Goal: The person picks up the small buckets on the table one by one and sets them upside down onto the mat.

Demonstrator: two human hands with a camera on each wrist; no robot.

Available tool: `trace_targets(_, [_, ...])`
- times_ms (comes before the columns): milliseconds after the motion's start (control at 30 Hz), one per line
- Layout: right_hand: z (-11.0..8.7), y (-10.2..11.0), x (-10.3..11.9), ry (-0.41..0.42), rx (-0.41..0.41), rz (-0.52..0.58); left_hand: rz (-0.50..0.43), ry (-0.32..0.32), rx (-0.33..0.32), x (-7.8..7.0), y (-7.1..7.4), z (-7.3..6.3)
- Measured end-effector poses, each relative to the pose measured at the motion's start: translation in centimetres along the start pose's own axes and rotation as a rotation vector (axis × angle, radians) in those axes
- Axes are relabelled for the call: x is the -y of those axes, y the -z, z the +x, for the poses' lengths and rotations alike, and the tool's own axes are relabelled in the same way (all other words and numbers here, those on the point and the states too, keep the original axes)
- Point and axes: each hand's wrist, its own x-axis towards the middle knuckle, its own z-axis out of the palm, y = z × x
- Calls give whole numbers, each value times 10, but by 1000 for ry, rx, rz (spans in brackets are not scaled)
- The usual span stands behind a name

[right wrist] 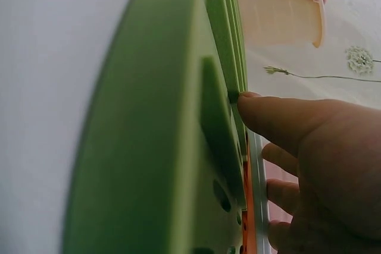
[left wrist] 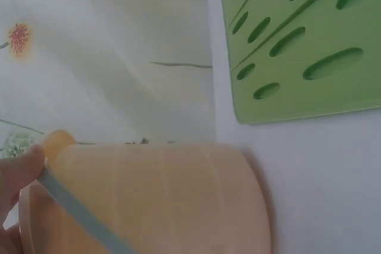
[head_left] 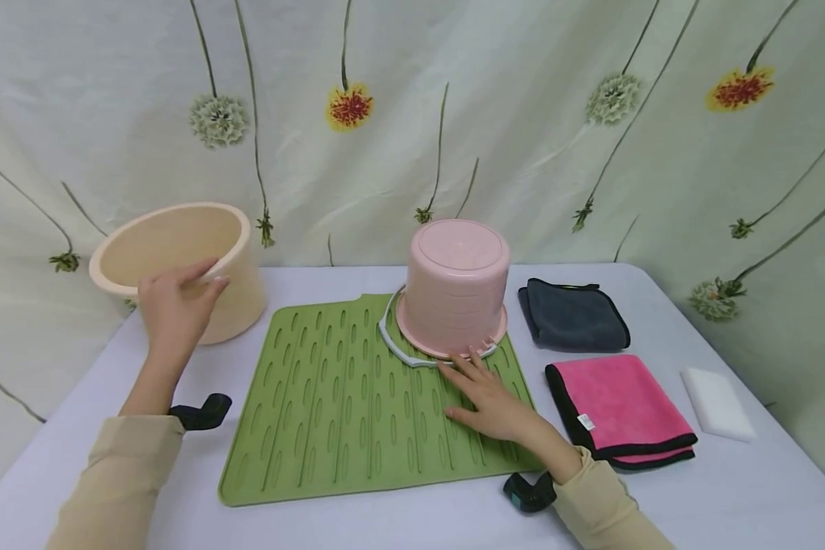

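Observation:
At the left end of the table, my left hand point(head_left: 179, 302) pinches the near rim of a peach bucket point(head_left: 237, 294), thumb outside. This bucket leans with its mouth up; a grey handle point(left wrist: 83, 212) crosses its side in the left wrist view. A pink bucket point(head_left: 457, 283) stands upside down on the green draining mat point(head_left: 330, 428), its pale handle point(head_left: 400, 353) lying around its rim. My right hand point(head_left: 491, 405) is spread low over the mat, fingertips right at the pink bucket's rim and handle. In the right wrist view, the thumb point(right wrist: 274, 114) points toward the mat.
Right of the mat lie a folded dark grey cloth point(head_left: 577, 317), a folded pink cloth point(head_left: 622, 401) with black edging, and a white sponge-like block point(head_left: 717, 405). A flowered curtain point(head_left: 522, 137) hangs behind the white table point(head_left: 371, 527).

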Motion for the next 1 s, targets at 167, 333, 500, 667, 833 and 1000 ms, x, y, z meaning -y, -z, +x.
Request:
trace_targets(167, [1,-1,0,-2,-5,2,-32,-1,-126,6,0,-10])
trace_targets(333, [1,-1,0,-11,4,3,-98,-46,-296,9,1,-16])
trace_targets(500, [1,0,1,-7,4,1,-183,-57,-360,2,8,-19])
trace_targets(667, [0,1,2,-1,-4,0,-236,-110,-368,-14,16,-23])
trace_targets(833, [-1,1,1,-4,-4,1,-342,-115,-333,-36,24,-27])
trace_targets(1000, [0,0,0,0,-8,3,-629,6,-246,-59,31,-34])
